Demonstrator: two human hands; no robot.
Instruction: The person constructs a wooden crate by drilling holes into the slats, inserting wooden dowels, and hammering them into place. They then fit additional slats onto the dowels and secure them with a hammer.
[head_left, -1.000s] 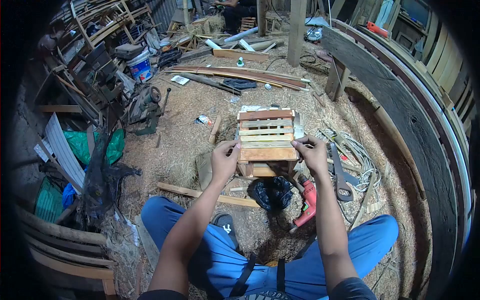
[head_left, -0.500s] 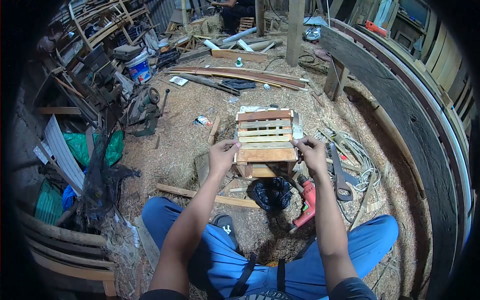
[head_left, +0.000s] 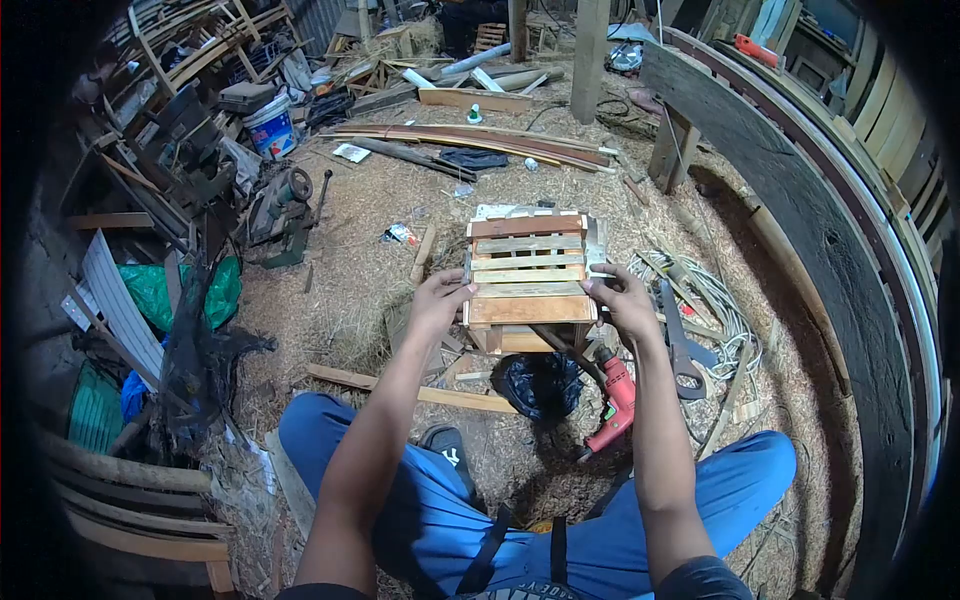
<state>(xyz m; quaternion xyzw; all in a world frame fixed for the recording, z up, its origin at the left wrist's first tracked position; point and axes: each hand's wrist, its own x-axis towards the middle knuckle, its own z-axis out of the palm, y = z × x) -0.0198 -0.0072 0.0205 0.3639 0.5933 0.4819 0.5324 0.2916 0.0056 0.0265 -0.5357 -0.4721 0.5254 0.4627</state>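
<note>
A small slatted wooden crate [head_left: 535, 311] stands on the ground in front of me, with thin light slats across its top and gaps between them. My left hand [head_left: 437, 303] is at its left edge, thumb and fingers closed on the end of a pale wooden slat [head_left: 530, 290]. At the right edge, my right hand [head_left: 622, 301] pinches the slat's other end. The slat lies across the crate just behind the wide front board. Fingertips beyond the crate's sides are partly hidden. Close to my right forearm lies a red power drill [head_left: 617, 402].
A black plastic bag [head_left: 545, 385] sits before the crate. To the right are a handsaw [head_left: 679, 350] and a coiled pale cable [head_left: 735, 320]. Long wood strips [head_left: 480, 140] lie behind, on ground covered in shavings. A heavy dark beam [head_left: 800, 180] runs along the right.
The fingers of both hands have shifted slightly along the crate's sides, and my left fingers now reach a little farther back. The view has moved a touch; the slat stays nearly in place.
</note>
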